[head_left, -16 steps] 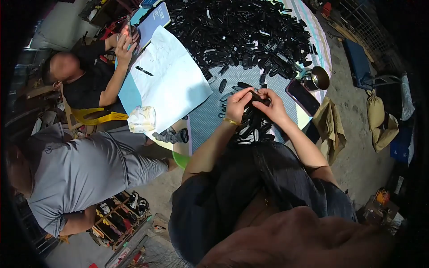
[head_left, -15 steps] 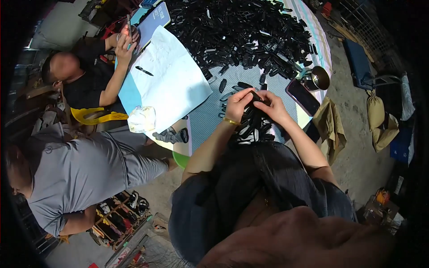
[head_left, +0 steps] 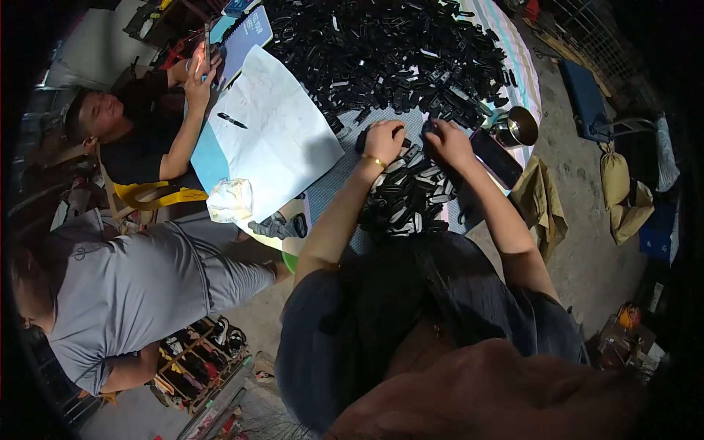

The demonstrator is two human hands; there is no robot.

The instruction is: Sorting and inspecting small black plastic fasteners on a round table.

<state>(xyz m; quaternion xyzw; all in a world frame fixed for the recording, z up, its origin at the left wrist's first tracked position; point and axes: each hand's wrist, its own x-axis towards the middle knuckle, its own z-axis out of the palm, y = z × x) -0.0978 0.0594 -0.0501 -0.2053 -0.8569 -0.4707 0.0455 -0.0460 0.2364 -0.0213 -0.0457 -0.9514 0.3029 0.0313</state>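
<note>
My left hand (head_left: 384,141) is at the upper edge of a small heap of black and grey oblong pieces (head_left: 412,192) in front of me. Its fingers are curled down. A dark piece shows beside them, but what they grip is hidden. Across a narrow gap, my right hand (head_left: 450,145) is closed, with thumb and forefinger about a black oblong piece (head_left: 427,129). Beyond both hands spreads a much larger pile of similar black pieces (head_left: 389,55).
To the right lie a phone (head_left: 496,158) and a metal cup (head_left: 522,126). A white sheet (head_left: 275,121) with a black pen (head_left: 232,120), a spiral notebook (head_left: 248,40) and a crumpled packet (head_left: 230,200) are left. One person sits holding a phone; another in grey is nearer.
My hands, together over the small heap around a dark piece, have moved apart and farther forward toward the large pile. More of the small heap shows between my forearms.
</note>
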